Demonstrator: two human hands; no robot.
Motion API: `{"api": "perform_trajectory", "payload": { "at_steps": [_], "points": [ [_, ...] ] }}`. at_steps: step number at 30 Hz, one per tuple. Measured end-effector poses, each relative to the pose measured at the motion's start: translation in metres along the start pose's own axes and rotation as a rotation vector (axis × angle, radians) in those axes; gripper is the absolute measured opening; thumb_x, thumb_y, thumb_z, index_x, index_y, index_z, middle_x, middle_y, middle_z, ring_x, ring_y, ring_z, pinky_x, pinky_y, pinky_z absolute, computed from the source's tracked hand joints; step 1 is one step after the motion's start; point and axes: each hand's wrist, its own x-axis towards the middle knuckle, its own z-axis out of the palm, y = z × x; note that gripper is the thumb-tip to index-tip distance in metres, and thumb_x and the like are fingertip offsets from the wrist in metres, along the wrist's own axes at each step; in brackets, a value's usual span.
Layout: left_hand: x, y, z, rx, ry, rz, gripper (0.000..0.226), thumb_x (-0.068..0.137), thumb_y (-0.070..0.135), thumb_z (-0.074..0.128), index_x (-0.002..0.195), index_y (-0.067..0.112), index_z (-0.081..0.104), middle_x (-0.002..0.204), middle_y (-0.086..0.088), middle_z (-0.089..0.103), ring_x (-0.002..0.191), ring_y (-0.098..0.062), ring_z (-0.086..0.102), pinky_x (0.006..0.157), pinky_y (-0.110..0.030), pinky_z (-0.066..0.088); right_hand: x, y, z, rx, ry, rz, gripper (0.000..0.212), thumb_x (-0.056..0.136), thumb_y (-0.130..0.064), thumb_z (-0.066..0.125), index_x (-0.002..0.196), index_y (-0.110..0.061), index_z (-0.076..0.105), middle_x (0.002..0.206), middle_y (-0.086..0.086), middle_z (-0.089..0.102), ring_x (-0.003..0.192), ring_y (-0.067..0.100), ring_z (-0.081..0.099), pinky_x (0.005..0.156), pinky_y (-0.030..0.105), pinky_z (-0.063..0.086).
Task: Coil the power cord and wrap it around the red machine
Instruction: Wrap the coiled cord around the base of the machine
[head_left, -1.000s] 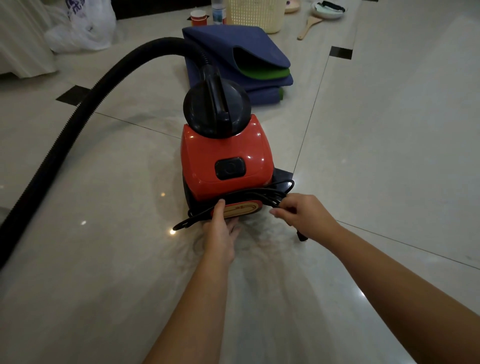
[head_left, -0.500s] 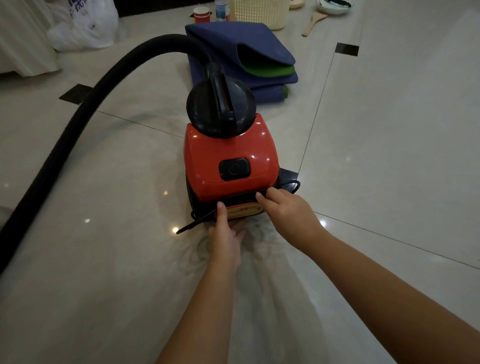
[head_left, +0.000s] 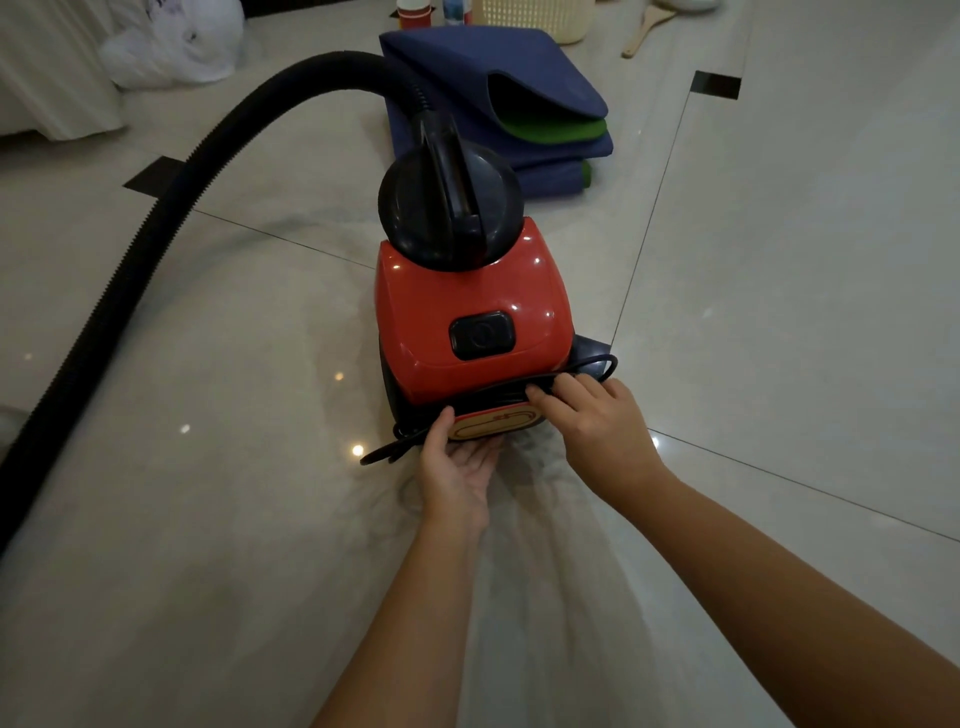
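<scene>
The red machine (head_left: 467, 306), a small vacuum with a black top handle and a black button, stands on the pale tiled floor. Its black power cord (head_left: 488, 395) runs in loops across the near lower face, with ends sticking out at the lower left and a loop at the right corner. My left hand (head_left: 457, 462) rests at the machine's base, thumb pressed on the cord beside the oval label. My right hand (head_left: 592, 421) lies over the cord at the right, fingertips pushing the strands against the body.
A thick black ribbed hose (head_left: 171, 208) arcs from the machine's top away to the left. Folded blue and green mats (head_left: 498, 88) lie just behind the machine. A white plastic bag (head_left: 176, 41), a cream basket (head_left: 540, 15) and a wooden spoon (head_left: 647, 31) sit further back.
My right hand moved left from the corner onto the cord at the machine's near face. The cord bundle now lies tighter against the body. My left hand stayed put.
</scene>
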Motion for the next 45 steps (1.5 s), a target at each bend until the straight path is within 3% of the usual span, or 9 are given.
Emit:
{"api": "perform_trajectory", "payload": {
  "at_steps": [3,9,15,17,20,29,34,41,45],
  "points": [
    [-0.002,-0.003,-0.002,0.077,-0.043,0.026,0.052,0.092,0.034,0.050,0.136,0.007,0.041,0.104,-0.014,0.061,0.107,-0.031,0.058,0.105,-0.042,0.041,-0.005,-0.002,0.002,0.082,0.030,0.040,0.045,0.070,0.006,0.037,0.101,-0.004,0.068,0.077,0.010,0.066,0.065,0.024,0.062,0.052,0.026,0.045],
    [-0.003,-0.010,-0.005,0.117,-0.042,0.077,0.062,0.093,0.048,0.038,0.138,0.004,0.041,0.122,-0.019,0.057,0.111,-0.030,0.057,0.101,-0.039,0.040,0.000,-0.001,-0.001,0.268,0.037,0.184,0.028,0.062,0.011,0.074,0.087,0.000,0.069,0.078,0.012,0.071,0.064,0.025,0.069,0.054,0.023,0.055],
    [-0.001,-0.011,0.003,0.085,0.064,0.059,0.065,0.094,0.047,0.038,0.136,-0.002,0.040,0.133,-0.026,0.051,0.119,-0.036,0.054,0.100,-0.039,0.041,0.000,-0.007,0.002,0.190,-0.006,0.228,0.027,0.057,0.017,0.071,0.075,-0.001,0.063,0.070,0.013,0.063,0.055,0.026,0.059,0.038,0.023,0.044],
    [0.000,-0.010,0.004,0.077,0.078,0.048,0.062,0.095,0.045,0.038,0.135,-0.003,0.041,0.134,-0.028,0.050,0.121,-0.038,0.053,0.103,-0.040,0.040,0.001,-0.007,0.003,0.129,-0.001,0.225,0.027,0.053,0.017,0.071,0.071,-0.002,0.063,0.067,0.012,0.061,0.051,0.024,0.055,0.039,0.022,0.036],
    [0.001,-0.007,0.003,0.062,0.075,0.026,0.059,0.095,0.043,0.039,0.133,-0.003,0.043,0.133,-0.029,0.051,0.122,-0.039,0.053,0.108,-0.042,0.037,0.003,-0.006,0.006,0.027,0.013,0.197,0.024,0.055,0.013,0.071,0.068,-0.006,0.062,0.066,0.009,0.060,0.053,0.023,0.054,0.046,0.027,0.038],
    [-0.003,-0.006,-0.004,0.135,-0.041,0.038,0.063,0.093,0.048,0.038,0.138,0.003,0.039,0.135,-0.024,0.051,0.127,-0.034,0.049,0.112,-0.043,0.034,-0.009,-0.008,0.001,0.003,0.011,0.154,0.034,0.063,0.007,0.062,0.095,-0.003,0.068,0.079,0.011,0.065,0.068,0.027,0.061,0.057,0.030,0.045],
    [-0.010,0.001,-0.003,0.279,-0.070,0.017,0.062,0.089,0.052,0.043,0.139,0.014,0.042,0.138,-0.016,0.052,0.116,-0.023,0.053,0.095,-0.037,0.041,-0.004,-0.013,-0.007,0.096,0.009,0.166,0.033,0.074,-0.005,0.043,0.095,-0.002,0.067,0.080,0.011,0.066,0.067,0.026,0.062,0.054,0.029,0.045],
    [-0.030,0.011,-0.002,0.427,-0.052,-0.035,0.061,0.090,0.049,0.046,0.140,0.015,0.040,0.141,-0.016,0.049,0.124,-0.024,0.052,0.099,-0.039,0.039,-0.006,-0.015,-0.023,0.171,-0.077,0.242,0.025,0.069,-0.009,0.070,0.094,-0.003,0.067,0.081,0.012,0.066,0.067,0.027,0.063,0.055,0.033,0.051],
    [-0.036,0.013,0.001,0.466,-0.026,-0.054,0.061,0.091,0.048,0.045,0.140,0.012,0.040,0.141,-0.017,0.049,0.123,-0.025,0.053,0.090,-0.035,0.042,-0.005,-0.015,-0.035,0.250,-0.161,0.302,0.016,0.075,-0.013,0.070,0.087,-0.004,0.066,0.081,0.012,0.066,0.070,0.029,0.063,0.057,0.034,0.049]
  ]
}}
